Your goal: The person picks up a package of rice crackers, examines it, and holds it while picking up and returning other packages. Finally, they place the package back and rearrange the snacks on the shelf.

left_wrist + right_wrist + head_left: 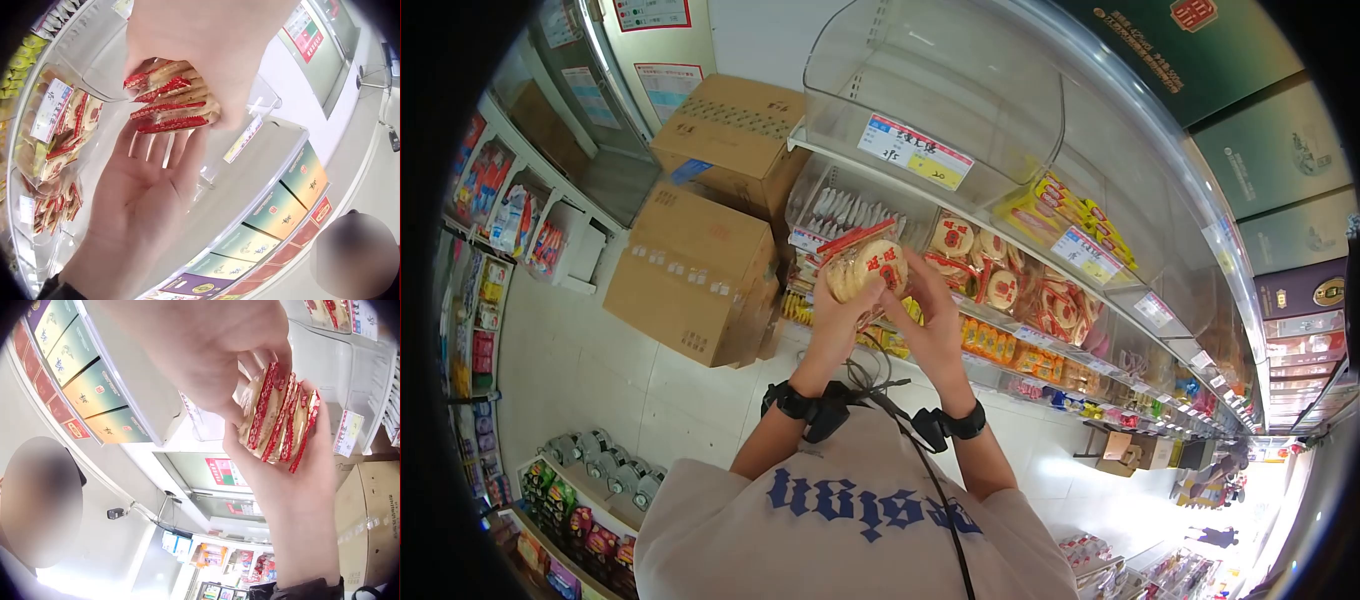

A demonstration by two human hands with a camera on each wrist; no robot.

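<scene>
"Several clear plastic packets of round pale crackers with red edges (866, 266) are in hand?"

"Yes, raised before a white store shelf (825, 155). The left hand (837, 315) curls its grip round one side; the right hand (935, 325) closes on the other."

"Which step is it?"

"Steadying the stack, seemingly; the next move calls for light, even pressure, as crackers might snap."

"And around them?"

"Matching packets (1003, 290) on the shelving, brown cardboard boxes (685, 265) to the left, pale tiled floor (590, 390) below."
</scene>
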